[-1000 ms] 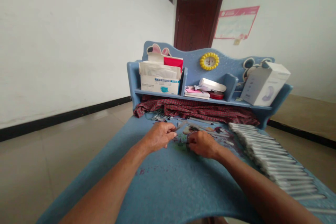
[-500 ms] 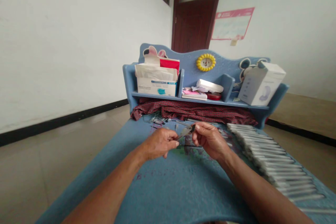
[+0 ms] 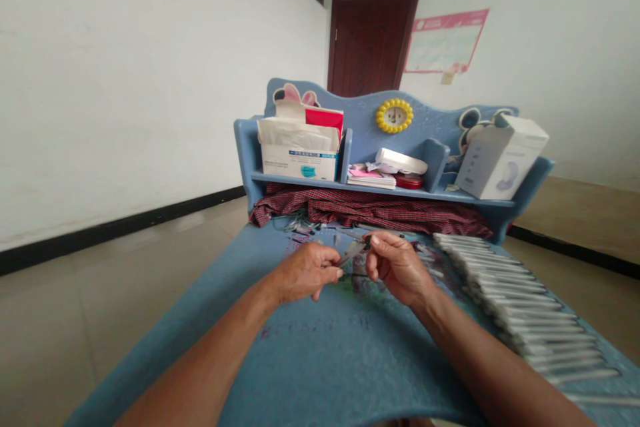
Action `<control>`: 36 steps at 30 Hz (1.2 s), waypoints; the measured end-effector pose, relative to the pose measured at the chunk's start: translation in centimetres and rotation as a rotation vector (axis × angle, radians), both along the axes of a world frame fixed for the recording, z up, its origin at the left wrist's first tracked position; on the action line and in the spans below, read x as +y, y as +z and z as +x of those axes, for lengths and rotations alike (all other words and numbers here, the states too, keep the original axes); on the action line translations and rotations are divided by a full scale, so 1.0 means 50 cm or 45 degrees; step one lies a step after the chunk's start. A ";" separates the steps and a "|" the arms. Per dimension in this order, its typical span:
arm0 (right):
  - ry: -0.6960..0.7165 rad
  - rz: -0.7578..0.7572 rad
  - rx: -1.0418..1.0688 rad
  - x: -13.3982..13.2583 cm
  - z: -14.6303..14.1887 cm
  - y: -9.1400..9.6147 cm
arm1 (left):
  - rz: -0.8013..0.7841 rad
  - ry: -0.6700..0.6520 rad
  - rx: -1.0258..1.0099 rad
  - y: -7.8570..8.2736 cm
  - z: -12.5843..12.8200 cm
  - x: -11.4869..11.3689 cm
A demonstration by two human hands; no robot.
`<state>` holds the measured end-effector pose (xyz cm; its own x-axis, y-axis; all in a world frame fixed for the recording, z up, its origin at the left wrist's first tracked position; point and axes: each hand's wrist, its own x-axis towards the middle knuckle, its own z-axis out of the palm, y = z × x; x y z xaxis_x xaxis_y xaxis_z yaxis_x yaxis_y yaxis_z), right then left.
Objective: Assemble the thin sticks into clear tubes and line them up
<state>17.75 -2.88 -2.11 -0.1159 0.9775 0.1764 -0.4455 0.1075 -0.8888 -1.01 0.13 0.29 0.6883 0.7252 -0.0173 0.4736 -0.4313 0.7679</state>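
Note:
My left hand is closed in a pinch on the lower end of a thin grey pen-like tube, a little above the blue desk. My right hand pinches the tube's upper, dark-tipped end. Both hands meet at the desk's middle, raised off the top. Small loose parts lie on the desk just behind the hands.
A long row of grey tubes runs along the desk's right side. A red plaid cloth lies under the shelf. The shelf holds a mask box, papers, a white carton and a yellow clock. A dark door stands behind.
Both hands rose from the desk top, where they were among the loose parts, and now hold one tube between them. Since half a second ago they have barely moved.

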 end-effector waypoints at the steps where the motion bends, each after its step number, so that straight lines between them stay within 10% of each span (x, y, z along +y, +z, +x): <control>1: 0.000 0.000 -0.003 -0.001 -0.001 0.000 | -0.008 0.003 -0.005 0.001 0.001 -0.001; 21: -0.029 0.070 -0.070 -0.011 -0.004 -0.005 | -0.374 -0.215 -0.110 0.010 0.002 -0.014; 36: 0.022 0.565 -1.401 -0.034 0.066 0.043 | -0.314 -0.233 0.171 -0.001 -0.003 -0.012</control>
